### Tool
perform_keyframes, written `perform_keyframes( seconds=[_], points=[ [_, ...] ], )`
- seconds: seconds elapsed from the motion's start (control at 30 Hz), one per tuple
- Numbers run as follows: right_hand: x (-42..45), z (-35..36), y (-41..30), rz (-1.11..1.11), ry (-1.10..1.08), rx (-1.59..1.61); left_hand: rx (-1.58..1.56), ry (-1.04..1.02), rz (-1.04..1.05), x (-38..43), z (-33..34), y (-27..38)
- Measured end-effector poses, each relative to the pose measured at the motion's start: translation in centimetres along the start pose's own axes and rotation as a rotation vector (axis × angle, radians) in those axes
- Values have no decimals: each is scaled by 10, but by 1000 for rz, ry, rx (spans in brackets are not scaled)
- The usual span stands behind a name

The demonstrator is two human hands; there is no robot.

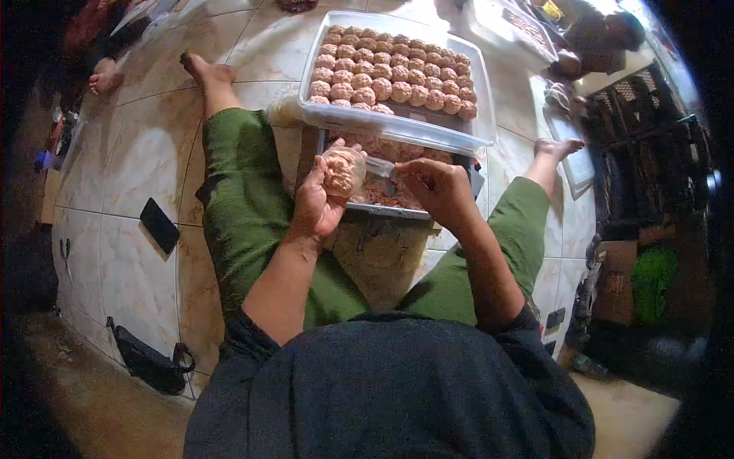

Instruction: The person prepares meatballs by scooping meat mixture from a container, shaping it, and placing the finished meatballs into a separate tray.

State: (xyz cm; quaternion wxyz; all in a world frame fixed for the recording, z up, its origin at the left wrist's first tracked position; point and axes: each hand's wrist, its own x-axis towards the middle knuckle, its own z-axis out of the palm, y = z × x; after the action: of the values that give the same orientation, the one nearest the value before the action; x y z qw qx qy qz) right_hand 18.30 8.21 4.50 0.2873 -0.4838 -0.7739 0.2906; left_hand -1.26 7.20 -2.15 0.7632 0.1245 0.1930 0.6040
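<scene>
On the palm of my left hand (321,201) rests a round clear plastic piece with a lumpy pinkish-brown ball (340,172) in it. My right hand (438,186) pinches a clear plastic strip or handle (378,167) that reaches towards the ball; whether it joins the round piece I cannot tell. Below both hands is a tray (395,213) holding reddish-brown crumbly mixture (381,192). Behind it, a clear plastic container (401,123) holds rows of similar balls (400,73).
My legs lie spread on both sides of the trays. A dark phone (160,226) and a black pouch (150,358) lie on the tiles at the left. Another person (602,37) is at the upper right beside a white tray (479,26). A bare foot (104,76) shows upper left.
</scene>
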Motion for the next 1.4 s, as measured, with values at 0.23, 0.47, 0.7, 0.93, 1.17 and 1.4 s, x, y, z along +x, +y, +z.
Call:
perform_keyframes(
  seconds=[0.23,0.47,0.7,0.93,1.17,1.4],
  points=[
    [6,22,-4,82,-134,-107,15,54,1,-2,2,-2],
    [5,-33,67,308,-230,-286,-219,72,82,-2,-2,31],
    [4,-1,137,229,124,-518,-265,13,65,0,-6,25],
    [36,3,84,99,-542,-819,-262,39,40,4,-9,24],
    [23,22,151,31,-589,-895,-242,-6,-9,9,-17,12],
    [9,-3,120,300,-487,-403,-195,10,-4,10,-20,7]
  ],
)
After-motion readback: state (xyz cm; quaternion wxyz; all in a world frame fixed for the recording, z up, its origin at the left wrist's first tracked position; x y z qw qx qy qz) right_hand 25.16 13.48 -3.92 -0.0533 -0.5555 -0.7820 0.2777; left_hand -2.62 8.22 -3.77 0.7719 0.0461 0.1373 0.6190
